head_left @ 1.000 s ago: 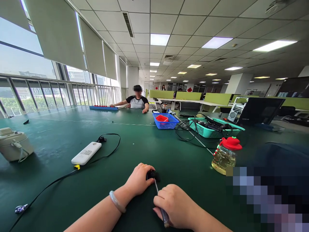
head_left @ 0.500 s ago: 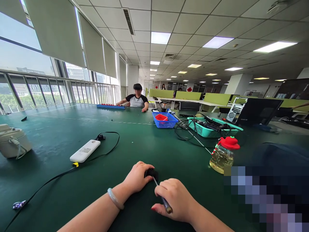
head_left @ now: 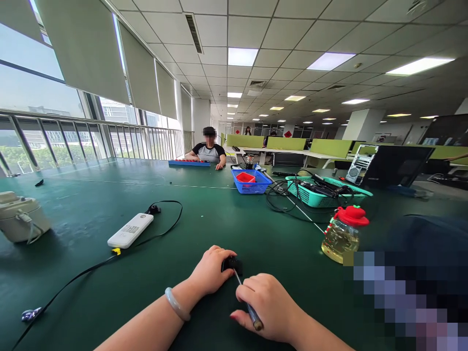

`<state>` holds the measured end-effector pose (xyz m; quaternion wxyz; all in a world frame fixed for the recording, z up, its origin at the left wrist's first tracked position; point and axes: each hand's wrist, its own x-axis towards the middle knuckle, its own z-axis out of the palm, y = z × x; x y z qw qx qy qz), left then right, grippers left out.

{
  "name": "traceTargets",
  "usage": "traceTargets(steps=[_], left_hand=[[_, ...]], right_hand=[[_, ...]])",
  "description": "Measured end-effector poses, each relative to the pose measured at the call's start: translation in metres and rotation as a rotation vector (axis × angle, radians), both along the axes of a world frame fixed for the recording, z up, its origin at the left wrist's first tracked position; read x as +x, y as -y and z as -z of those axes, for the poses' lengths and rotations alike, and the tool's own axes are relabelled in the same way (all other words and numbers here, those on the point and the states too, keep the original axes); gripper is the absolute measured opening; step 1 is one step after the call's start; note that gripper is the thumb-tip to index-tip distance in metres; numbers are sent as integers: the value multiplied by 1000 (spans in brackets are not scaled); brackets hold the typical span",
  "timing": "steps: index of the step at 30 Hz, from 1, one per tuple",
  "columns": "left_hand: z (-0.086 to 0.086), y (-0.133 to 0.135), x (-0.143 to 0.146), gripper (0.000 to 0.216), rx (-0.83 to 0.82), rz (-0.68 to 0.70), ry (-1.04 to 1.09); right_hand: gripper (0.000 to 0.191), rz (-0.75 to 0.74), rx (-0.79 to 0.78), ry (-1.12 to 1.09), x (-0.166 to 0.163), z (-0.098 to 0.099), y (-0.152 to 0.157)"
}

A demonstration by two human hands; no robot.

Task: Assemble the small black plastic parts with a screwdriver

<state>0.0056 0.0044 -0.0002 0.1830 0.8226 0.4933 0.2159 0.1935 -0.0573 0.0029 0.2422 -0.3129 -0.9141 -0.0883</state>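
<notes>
One small black object (head_left: 232, 265) is resting on the bench (head_left: 91, 307), pinched in the left grip (head_left: 211, 270); the right grip (head_left: 265, 303), closed around a slim tool (head_left: 254, 315), is pointing its long shaft forward and leftward at the object.

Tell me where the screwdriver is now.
In the head view, the screwdriver is low, just right of centre, in the right hand, its tip at the black object held by the left hand.

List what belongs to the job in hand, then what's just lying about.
In use:
black object, held by the left hand
slim tool, held by the right hand

Lying about:
white device
red-lidded jar
blue basket
green basket
</notes>
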Motion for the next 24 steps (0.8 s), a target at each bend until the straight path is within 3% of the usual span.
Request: traceTargets(steps=[24], left_hand=[[0, 0, 1, 39, 7, 0, 1]], right_hand=[[28, -10, 61, -93, 1, -4, 0]])
